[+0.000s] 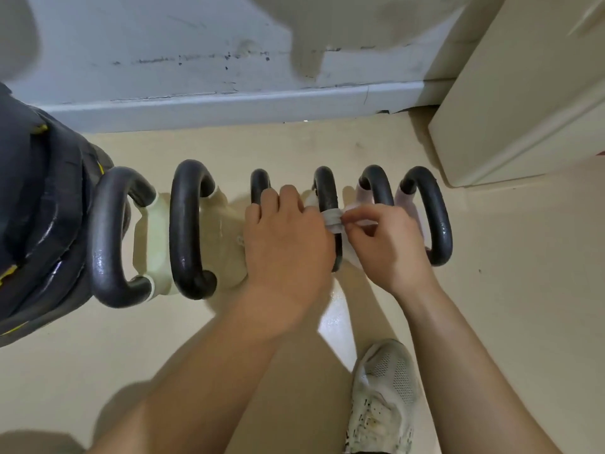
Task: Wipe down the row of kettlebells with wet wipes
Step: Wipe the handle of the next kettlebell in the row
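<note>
View from above onto a glossy cream floor that meets a scuffed pale grey wall. At far left stands a stack of black rubber weight plates with yellow markings; at far right, a cream cabinet. Six kettlebells with black curved handles stand in a row on the floor, parallel to the wall, bodies cream or pale pink. The person's left hand rests over the third kettlebell, fingers curled loosely; whether it grips anything cannot be told. The right hand pinches a white wet wipe wrapped around the fourth kettlebell's handle. A worn white mesh sneaker stands below.
</note>
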Available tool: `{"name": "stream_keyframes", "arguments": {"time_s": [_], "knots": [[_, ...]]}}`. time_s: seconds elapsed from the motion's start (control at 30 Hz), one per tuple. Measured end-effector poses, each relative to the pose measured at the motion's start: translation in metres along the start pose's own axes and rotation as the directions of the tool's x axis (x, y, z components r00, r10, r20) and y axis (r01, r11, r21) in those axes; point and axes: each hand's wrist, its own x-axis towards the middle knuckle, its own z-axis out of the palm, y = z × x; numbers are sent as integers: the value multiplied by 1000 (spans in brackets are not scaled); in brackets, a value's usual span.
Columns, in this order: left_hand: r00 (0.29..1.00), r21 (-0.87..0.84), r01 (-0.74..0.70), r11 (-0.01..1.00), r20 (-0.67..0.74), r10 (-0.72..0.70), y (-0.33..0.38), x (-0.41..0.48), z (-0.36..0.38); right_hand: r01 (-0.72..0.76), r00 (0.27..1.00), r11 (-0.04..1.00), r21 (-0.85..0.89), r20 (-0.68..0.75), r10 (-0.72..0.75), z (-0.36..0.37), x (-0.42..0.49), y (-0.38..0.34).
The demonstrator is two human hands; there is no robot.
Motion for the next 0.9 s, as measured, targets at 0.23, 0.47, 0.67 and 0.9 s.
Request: {"name": "stream_keyframes", "arguments": {"time_s": [0.23,0.47,0.67,0.9], "knots": [[994,-416,83,906,-25,-103,-3,-10,8,70,993,997,15,-98,-68,11,-10,2],[880,-854,429,294,322,-349,19,-5,17,-205,978,661,722,132,159,30,-2,5],[834,-877,473,85,415,-363,13,36,11,-69,993,755,652,-30,117,42,35,-9],[861,-861,410,301,257,-440,14,3,23,-106,991,751,652,5,135,42,9,9]]}}
